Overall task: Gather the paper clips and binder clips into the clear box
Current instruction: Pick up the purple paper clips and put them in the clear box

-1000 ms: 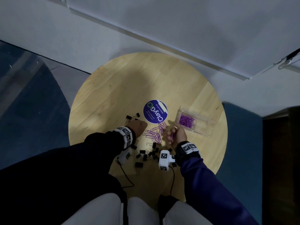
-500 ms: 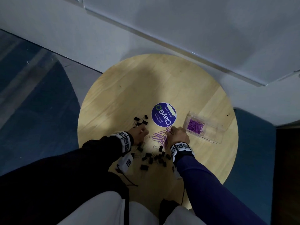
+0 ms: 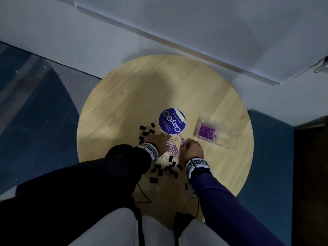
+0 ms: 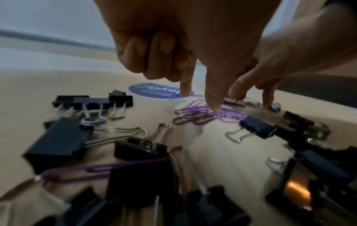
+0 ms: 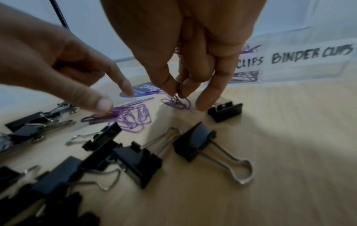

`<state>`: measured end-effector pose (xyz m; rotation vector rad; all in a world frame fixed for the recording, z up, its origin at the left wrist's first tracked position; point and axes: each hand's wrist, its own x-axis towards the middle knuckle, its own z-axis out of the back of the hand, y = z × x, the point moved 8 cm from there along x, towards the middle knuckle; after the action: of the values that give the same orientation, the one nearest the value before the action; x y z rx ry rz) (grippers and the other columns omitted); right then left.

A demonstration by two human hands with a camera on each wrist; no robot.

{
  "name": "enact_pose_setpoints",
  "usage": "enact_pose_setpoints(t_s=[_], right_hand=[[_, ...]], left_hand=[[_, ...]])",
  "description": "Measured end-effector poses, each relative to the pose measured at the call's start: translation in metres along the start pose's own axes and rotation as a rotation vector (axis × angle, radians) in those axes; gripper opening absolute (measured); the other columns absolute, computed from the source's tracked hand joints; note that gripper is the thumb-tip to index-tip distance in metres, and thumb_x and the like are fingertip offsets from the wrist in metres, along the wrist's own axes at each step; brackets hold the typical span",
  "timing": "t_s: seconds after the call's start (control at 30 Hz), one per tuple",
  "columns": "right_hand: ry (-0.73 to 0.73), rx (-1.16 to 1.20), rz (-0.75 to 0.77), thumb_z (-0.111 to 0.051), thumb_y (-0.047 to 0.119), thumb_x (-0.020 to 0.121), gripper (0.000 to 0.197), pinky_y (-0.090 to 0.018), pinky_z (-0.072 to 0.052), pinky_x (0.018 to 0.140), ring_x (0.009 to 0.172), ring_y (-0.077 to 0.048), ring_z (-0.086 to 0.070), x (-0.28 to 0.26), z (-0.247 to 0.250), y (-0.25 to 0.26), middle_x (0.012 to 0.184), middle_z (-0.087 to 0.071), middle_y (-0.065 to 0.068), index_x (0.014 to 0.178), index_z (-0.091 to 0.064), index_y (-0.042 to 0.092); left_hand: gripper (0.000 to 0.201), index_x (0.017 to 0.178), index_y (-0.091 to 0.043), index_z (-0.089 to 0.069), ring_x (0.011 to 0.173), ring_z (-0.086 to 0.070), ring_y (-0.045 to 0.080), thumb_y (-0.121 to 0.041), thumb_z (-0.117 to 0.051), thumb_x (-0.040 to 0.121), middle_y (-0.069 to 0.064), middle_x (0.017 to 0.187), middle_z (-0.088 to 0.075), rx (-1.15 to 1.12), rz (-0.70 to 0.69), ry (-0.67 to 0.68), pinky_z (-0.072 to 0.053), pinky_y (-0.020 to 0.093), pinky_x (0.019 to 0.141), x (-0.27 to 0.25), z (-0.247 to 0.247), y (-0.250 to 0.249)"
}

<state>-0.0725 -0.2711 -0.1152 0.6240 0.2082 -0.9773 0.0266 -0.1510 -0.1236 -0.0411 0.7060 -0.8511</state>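
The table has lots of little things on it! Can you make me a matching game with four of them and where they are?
Things:
1. clear box
2. round sticker
3. right hand
4. black binder clips

Places or states:
A. pinching purple paper clips
B. scattered loose on the table
C. stuck at the table's middle
D. holds purple paper clips at one end

Pairs: 1-D, 2-C, 3-A, 4-B

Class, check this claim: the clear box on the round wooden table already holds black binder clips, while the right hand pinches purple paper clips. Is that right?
Not quite. The clear box holds purple paper clips, not binder clips; the head view shows the black binder clips all loose on the table. The right hand does pinch purple paper clips.
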Motion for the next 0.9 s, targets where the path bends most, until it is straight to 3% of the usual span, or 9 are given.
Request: enact_pose_setpoints(t_s=[0.17, 0.23, 0.37, 0.47, 0.53, 0.6, 0.67, 0.73, 0.9], right_hand=[[-0.056, 0.332, -0.141, -0.058, 0.022, 0.093, 0.011, -0.017, -0.038, 0.07, 0.073, -0.017, -0.053, -0.011, 0.029, -0.029, 0.078, -0.058, 0.003, 0.082, -0.056, 0.022], [-0.066, 0.493, -0.202, -0.06, 0.018, 0.093, 0.008, -0.02, -0.04, 0.07, 0.07, -0.018, -0.056, -0.013, 0.032, -0.044, 0.074, -0.06, 0.002, 0.085, -0.061, 0.018], [0.038, 0.911, -0.325, -0.06, 0.01, 0.094, 0.01, -0.028, -0.048, 0.052, 0.058, -0.023, -0.063, -0.021, 0.018, -0.059, 0.073, -0.067, -0.008, 0.096, -0.068, 0.007], [0.062, 1.11, -0.266, -0.061, 0.009, 0.092, 0.017, -0.031, -0.05, 0.057, 0.062, -0.021, -0.063, -0.022, 0.031, -0.048, 0.084, -0.073, -0.007, 0.107, -0.069, 0.007], [-0.047, 1.084, -0.23, -0.064, 0.012, 0.091, 0.019, -0.023, -0.054, 0.06, 0.074, -0.012, -0.066, -0.014, 0.052, -0.044, 0.093, -0.073, 0.003, 0.107, -0.071, 0.017], [-0.202, 1.027, -0.192, -0.066, 0.014, 0.089, 0.02, -0.025, -0.057, 0.07, 0.084, -0.01, -0.067, 0.0, 0.077, -0.042, 0.095, -0.073, 0.009, 0.107, -0.071, 0.022], [-0.355, 0.982, -0.142, -0.067, 0.015, 0.089, 0.017, -0.024, -0.056, 0.078, 0.09, -0.013, -0.067, 0.013, 0.102, -0.04, 0.095, -0.072, 0.009, 0.104, -0.073, 0.019], [-0.436, 0.847, -0.061, -0.065, 0.015, 0.09, 0.015, -0.012, -0.052, 0.075, 0.093, -0.014, -0.065, 0.026, 0.118, -0.036, 0.099, -0.071, 0.004, 0.102, -0.073, 0.018], [-0.16, 0.32, -0.002, -0.066, 0.026, 0.088, 0.019, -0.026, -0.051, 0.086, 0.094, -0.023, -0.066, 0.048, 0.098, -0.034, 0.097, -0.073, 0.0, 0.104, -0.073, 0.033]], left_hand=[[0.039, 0.128, -0.015, -0.051, 0.115, -0.057, 0.031, -0.039, -0.046, 0.098, 0.011, 0.132, -0.053, 0.234, -0.086, -0.004, -0.041, 0.041, 0.096, 0.015, -0.005, -0.016], [0.031, 0.123, -0.013, -0.055, 0.112, -0.059, 0.031, -0.03, -0.042, 0.101, 0.01, 0.13, -0.054, 0.287, -0.101, -0.016, -0.04, 0.041, 0.096, 0.017, -0.006, -0.02], [0.026, 0.121, -0.006, -0.051, 0.108, -0.061, 0.033, -0.013, -0.038, 0.1, 0.013, 0.128, -0.053, 0.337, -0.085, -0.028, -0.041, 0.041, 0.093, 0.016, -0.007, -0.022], [0.026, 0.122, -0.006, -0.048, 0.107, -0.062, 0.033, -0.017, -0.038, 0.101, 0.013, 0.127, -0.053, 0.28, -0.039, -0.007, -0.043, 0.04, 0.09, 0.016, -0.008, -0.017], [0.029, 0.122, -0.006, -0.048, 0.109, -0.06, 0.032, -0.025, -0.036, 0.103, 0.013, 0.127, -0.053, 0.205, -0.024, 0.012, -0.044, 0.041, 0.09, 0.018, -0.008, -0.013], [0.035, 0.123, -0.007, -0.049, 0.113, -0.058, 0.032, -0.031, -0.034, 0.103, 0.014, 0.128, -0.054, 0.123, 0.001, 0.031, -0.046, 0.042, 0.09, 0.018, -0.001, -0.011], [0.034, 0.124, -0.01, -0.052, 0.115, -0.056, 0.031, -0.031, -0.036, 0.103, 0.012, 0.127, -0.055, 0.023, 0.023, -0.025, -0.048, 0.042, 0.093, 0.019, 0.019, -0.014], [0.03, 0.117, -0.013, -0.057, 0.112, -0.057, 0.027, -0.031, -0.039, 0.101, 0.007, 0.121, -0.059, -0.121, 0.018, -0.098, -0.047, 0.039, 0.095, 0.02, 0.044, -0.023], [0.029, 0.111, -0.019, -0.059, 0.104, -0.059, 0.023, -0.039, -0.042, 0.098, 0.003, 0.111, -0.062, -0.228, -0.149, -0.203, -0.046, 0.036, 0.089, 0.034, 0.094, -0.082]])
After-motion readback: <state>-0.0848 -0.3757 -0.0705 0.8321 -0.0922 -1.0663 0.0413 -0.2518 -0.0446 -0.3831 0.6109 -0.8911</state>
